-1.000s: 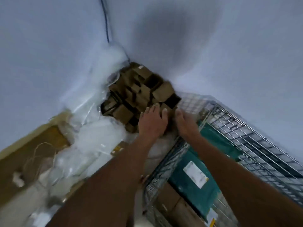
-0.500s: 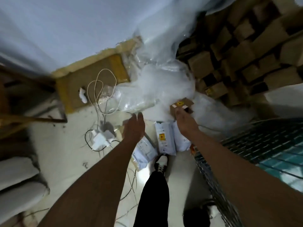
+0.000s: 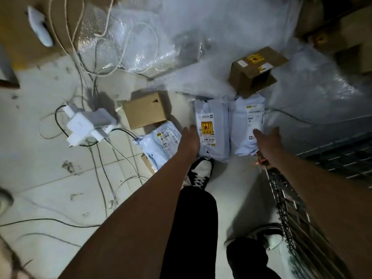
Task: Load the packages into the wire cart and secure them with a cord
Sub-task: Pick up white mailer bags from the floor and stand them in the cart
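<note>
Head view: left hand (image 3: 190, 138) and right hand (image 3: 268, 138) both with grip open, fingers straight, holding nothing, above white mailer packages (image 3: 213, 129) lying on floor (image 3: 50, 174) (near cardboard boxes (image 3: 145, 110)). Wire cart (image 3: 298, 218) at right edge.

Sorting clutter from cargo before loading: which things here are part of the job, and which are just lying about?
For the job: three white mailer bags, two cardboard boxes, wire cart, with left hand and right hand reaching.

Lying about: white chargers, loose cables, bubble wrap.
</note>
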The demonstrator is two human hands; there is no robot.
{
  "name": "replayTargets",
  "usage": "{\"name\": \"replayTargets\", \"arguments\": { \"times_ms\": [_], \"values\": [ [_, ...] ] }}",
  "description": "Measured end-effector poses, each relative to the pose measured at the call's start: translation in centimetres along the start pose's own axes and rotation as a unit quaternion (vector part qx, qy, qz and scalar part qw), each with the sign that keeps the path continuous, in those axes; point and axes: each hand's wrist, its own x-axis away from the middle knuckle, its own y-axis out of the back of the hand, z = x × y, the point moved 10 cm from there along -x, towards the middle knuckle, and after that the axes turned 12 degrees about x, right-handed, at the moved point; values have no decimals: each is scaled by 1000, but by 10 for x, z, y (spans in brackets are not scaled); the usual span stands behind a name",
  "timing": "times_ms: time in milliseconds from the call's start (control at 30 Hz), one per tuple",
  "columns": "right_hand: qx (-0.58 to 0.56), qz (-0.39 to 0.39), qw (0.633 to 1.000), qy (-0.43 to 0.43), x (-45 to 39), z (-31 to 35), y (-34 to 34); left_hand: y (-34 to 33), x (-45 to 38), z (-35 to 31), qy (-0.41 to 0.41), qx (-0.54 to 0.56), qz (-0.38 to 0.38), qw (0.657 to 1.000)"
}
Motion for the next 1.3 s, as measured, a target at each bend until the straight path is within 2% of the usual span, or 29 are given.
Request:
{"name": "replayTargets", "arguments": {
  "times_ms": [167, 333, 433, 500, 667, 767, 867, 1000, 1133, 1300],
  "values": [
    [-85, 90, 992, 2, -55, -7, -34, -16, -52, -3, -27, -47, -19, 998],
    [-232, 130, 964, -7, -58, -1, -56, -48, -79, 13, 29, 114, 21, 993],
    [-277, 182, 944, -2, -56, 2, -73, -64, -76, 14, 36, 151, 33, 987],
    [-267, 201, 942, -11, -48, 7, -81, -75, -68, 9, 28, 137, 43, 989],
    [-241, 201, 949, -1, -26, 16, -79, -65, -39, -8, 12, 107, -6, 994],
    [-149, 179, 972, 10, -4, 14, -68, -58, -32, -9, 20, 75, -16, 997],
    [-168, 141, 975, 13, 19, 18, -52, -58, -20, -11, 38, 77, -36, 996],
    [-126, 81, 983, 109, 34, 27, -32, -59, 3, -17, 41, 109, -35, 993],
    [-116, 89, 981, 126, 53, 22, -9, -64, 32, -19, 100, 165, -17, 981],
    [-185, 108, 968, 130, 84, 42, 32, -47, 67, -45, 58, 170, -35, 983]
  ]
}}
